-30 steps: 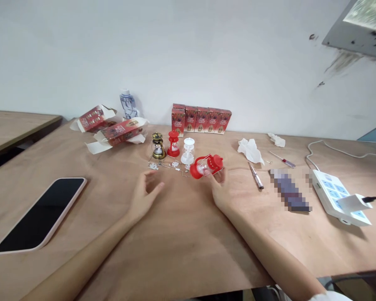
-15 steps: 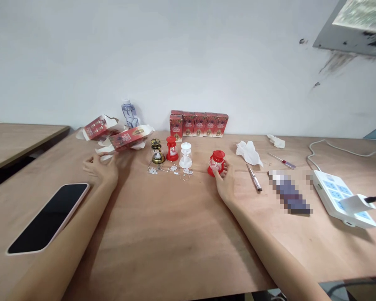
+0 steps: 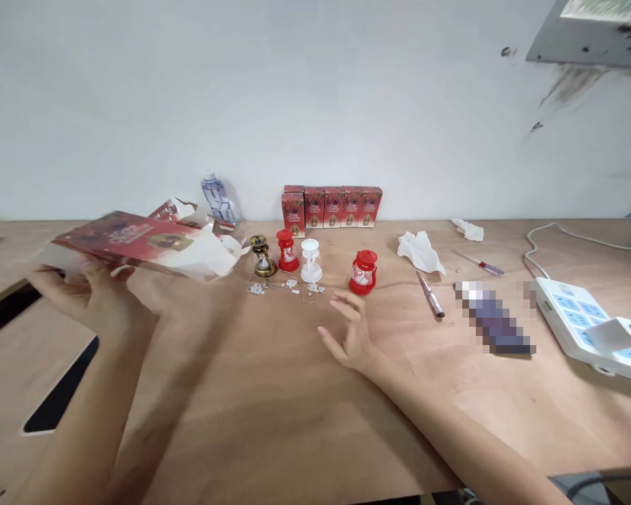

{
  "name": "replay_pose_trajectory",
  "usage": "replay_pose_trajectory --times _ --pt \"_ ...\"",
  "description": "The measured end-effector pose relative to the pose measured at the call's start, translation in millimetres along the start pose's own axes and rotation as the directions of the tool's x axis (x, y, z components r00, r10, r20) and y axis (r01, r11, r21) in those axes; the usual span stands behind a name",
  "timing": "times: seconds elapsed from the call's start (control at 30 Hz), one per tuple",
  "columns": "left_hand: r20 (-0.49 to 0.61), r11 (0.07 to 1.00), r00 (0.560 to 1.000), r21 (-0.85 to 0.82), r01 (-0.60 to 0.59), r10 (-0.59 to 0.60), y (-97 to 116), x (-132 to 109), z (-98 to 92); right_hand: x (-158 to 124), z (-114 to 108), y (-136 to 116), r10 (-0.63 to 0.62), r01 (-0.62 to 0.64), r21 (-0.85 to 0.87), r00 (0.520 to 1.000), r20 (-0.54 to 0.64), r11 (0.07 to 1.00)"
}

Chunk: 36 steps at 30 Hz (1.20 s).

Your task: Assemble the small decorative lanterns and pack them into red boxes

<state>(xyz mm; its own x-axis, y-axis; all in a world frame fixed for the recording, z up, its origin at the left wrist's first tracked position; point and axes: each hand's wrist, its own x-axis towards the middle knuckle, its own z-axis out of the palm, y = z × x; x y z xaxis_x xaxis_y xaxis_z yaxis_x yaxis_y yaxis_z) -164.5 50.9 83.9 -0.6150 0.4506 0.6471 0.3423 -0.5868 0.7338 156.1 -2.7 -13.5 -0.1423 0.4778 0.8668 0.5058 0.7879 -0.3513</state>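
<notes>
My left hand (image 3: 102,298) grips an opened red cardboard box (image 3: 131,238) from below, raised above the table, its torn white flaps pointing right. My right hand (image 3: 352,333) is empty, its fingers apart and curved, just in front of a small red lantern (image 3: 364,272) that stands upright. Left of that lantern, a bronze-coloured lantern (image 3: 263,257), a second red lantern (image 3: 287,251) and a white lantern (image 3: 311,261) stand in a row. Small flat white cut-out pieces (image 3: 291,285) lie before them.
Several small red boxes (image 3: 332,207) stand against the wall. Another opened box (image 3: 173,209) and a water bottle (image 3: 217,196) are at the back left. A phone (image 3: 63,389) lies under my left arm. On the right are crumpled paper (image 3: 419,251), a pen (image 3: 430,294), a screwdriver (image 3: 481,264) and a power strip (image 3: 578,319).
My left hand has picked up the front opened box and moved it left and nearer. My right hand has let go of the red lantern and drawn back towards me.
</notes>
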Motion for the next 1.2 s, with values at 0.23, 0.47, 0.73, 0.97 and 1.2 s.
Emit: replay_pose_trajectory --times 0.23,0.47,0.73,0.97,1.2 --pt "0.314 0.965 0.929 -0.11 0.238 -0.193 17 -68 25.6 -6 10 -8 0.069 -0.123 0.387 0.986 0.15 0.914" --pt "0.395 0.991 0.911 -0.014 0.136 -0.12 31 -96 24.1 -1 9 -8 0.235 -0.33 0.356 0.929 0.285 0.875" --pt "0.34 0.998 0.938 -0.014 -0.065 0.066 43 -111 18.7 4 7 -12 0.168 -0.226 0.193 0.946 0.277 0.955" --pt "0.377 0.766 0.798 -0.277 0.581 -0.469 25 -106 24.9 2 5 -21 -0.106 0.092 0.09 0.98 0.169 0.992" --pt "0.404 0.725 0.768 -0.294 0.623 -0.496 6 -103 23.7 4 4 -22 -0.073 0.053 0.113 0.979 0.189 0.992"
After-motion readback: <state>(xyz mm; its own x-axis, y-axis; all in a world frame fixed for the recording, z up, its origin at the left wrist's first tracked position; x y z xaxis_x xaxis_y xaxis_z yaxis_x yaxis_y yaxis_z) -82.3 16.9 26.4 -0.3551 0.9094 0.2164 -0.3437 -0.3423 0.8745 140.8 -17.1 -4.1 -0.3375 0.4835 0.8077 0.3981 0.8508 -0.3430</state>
